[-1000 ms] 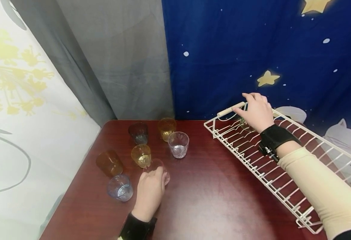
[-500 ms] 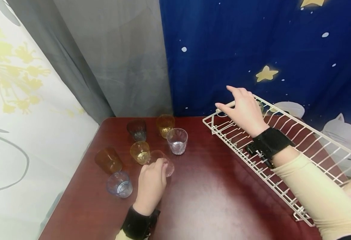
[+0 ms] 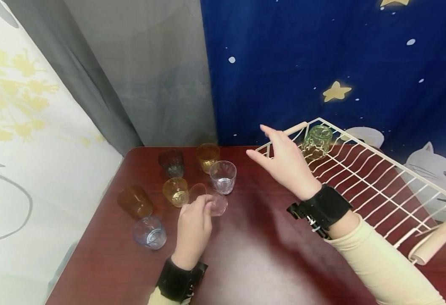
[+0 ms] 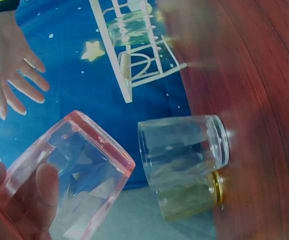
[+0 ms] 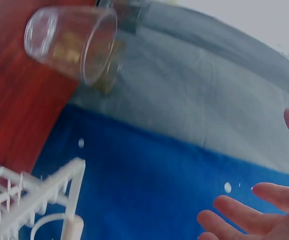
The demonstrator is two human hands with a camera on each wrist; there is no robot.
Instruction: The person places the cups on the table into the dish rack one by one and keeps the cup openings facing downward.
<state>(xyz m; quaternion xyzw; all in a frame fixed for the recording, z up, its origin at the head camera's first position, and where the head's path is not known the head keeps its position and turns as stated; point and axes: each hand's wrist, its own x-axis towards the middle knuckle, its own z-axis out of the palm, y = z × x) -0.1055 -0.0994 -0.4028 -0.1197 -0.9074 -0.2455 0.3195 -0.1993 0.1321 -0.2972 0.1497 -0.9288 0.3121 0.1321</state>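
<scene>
My left hand (image 3: 193,231) holds a pink-tinted glass tumbler (image 3: 219,205), tilted with its base toward the right. The left wrist view shows thumb and fingers around its side, the thick pink base (image 4: 104,142) angled up. Over the table, left of the rack's near side, my right hand (image 3: 287,167) is spread with nothing in it. A green glass (image 3: 317,142) stands upside down at the far corner of the white wire rack (image 3: 381,155). Closest to the pink glass are a clear glass (image 3: 223,180) and a small yellow glass (image 3: 175,192).
On the table's left half also stand a blue glass (image 3: 150,234), an amber glass (image 3: 136,202), a dark grey glass (image 3: 171,164) and another yellow glass (image 3: 208,157). The rack has wooden handles (image 3: 436,241). Curtains (image 3: 162,76) hang behind the table.
The right hand has let go of the green glass, leaving it in the rack, and moved left and toward the person. My left hand has tipped the pink glass, its base swinging right and up.
</scene>
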